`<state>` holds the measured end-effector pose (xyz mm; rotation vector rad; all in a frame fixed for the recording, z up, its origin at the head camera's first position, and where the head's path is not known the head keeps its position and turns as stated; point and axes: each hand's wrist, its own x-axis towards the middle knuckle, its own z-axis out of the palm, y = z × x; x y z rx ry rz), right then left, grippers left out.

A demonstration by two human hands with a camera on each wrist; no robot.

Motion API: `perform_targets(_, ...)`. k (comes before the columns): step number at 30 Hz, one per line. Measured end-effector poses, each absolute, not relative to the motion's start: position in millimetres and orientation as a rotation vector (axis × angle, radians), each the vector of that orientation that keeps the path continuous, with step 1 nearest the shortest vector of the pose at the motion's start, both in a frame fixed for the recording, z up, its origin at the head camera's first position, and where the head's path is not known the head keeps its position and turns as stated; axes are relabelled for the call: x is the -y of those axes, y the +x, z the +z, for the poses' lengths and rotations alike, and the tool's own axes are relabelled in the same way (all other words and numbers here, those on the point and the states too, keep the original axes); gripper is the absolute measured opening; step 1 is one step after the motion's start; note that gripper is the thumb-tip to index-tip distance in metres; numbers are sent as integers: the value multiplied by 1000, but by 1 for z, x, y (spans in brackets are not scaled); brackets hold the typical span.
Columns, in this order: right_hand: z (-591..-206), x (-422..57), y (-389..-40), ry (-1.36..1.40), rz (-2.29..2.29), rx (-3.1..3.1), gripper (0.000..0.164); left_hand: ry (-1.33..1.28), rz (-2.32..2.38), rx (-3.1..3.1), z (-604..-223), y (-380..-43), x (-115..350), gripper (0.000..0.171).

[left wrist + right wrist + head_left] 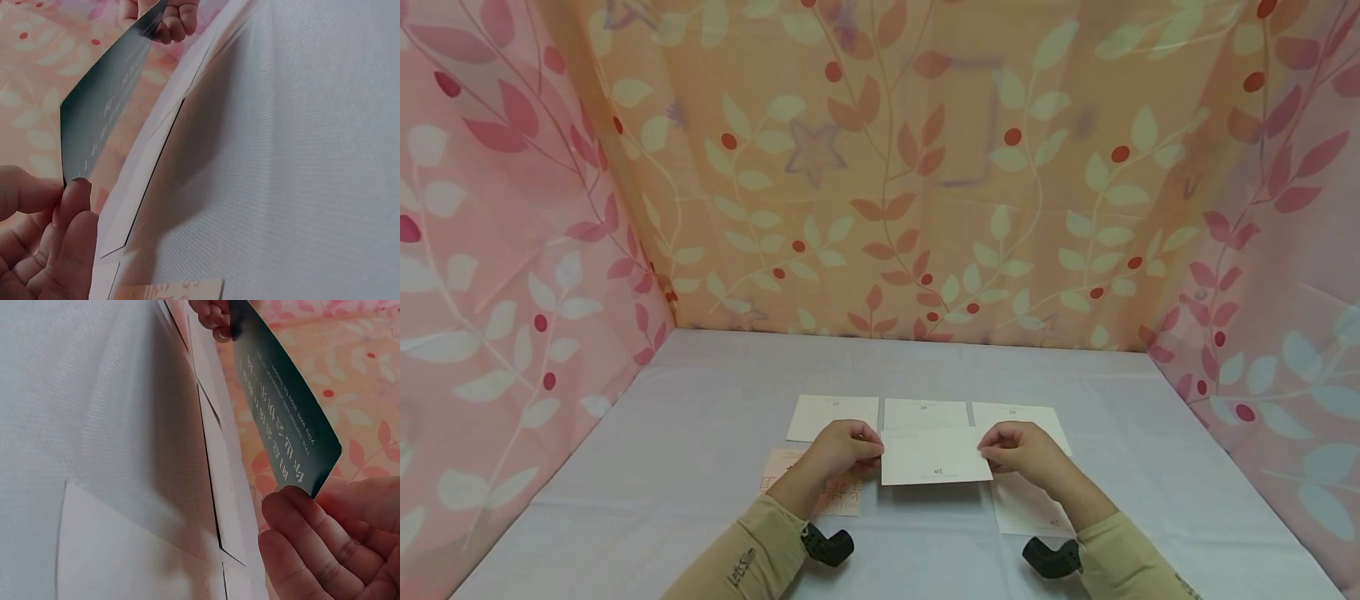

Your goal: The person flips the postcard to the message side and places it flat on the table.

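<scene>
Between both hands a card (936, 456) is held above the table by its two short ends. Its upper side is white with small print; the wrist views show a dark green underside (284, 403) with white lettering. My left hand (844, 450) pinches the left end between thumb and fingers. At the right end, my right hand (1021, 450) pinches it the same way. Just behind, partly covered in the head view, lies a white card (925, 413). Under the left wrist is a card with orange print (842, 496); beneath the right forearm lies another white card (1026, 508).
A white card (832, 417) lies back left and another white card (1022, 417) back right, forming a row on the white-covered table (715, 417). Leaf-patterned curtains (880, 167) enclose the back and both sides.
</scene>
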<state>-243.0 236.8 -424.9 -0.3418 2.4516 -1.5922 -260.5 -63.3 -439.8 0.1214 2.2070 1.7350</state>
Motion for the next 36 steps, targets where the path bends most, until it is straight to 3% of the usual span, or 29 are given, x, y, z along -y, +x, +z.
perform_targets(7, -422, -234, -241, -300, -1590, -2457, 14, 112, 1768, -2178, -439, -259, 62, 14)
perform_targets(15, -425, -233, -242, -245, -1571, -2481, 21, 61, 1796, -2130, -440, -259, 62, 40)
perform_targets(23, -426, -231, -242, -190, -1556, -2494, 44, 74, 1806, -2113, -442, -260, 60, 32)
perform_targets(36, -433, -228, -237, -123, -1515, -2481, 43, 48, 1775, -2117, -447, -258, 60, 34)
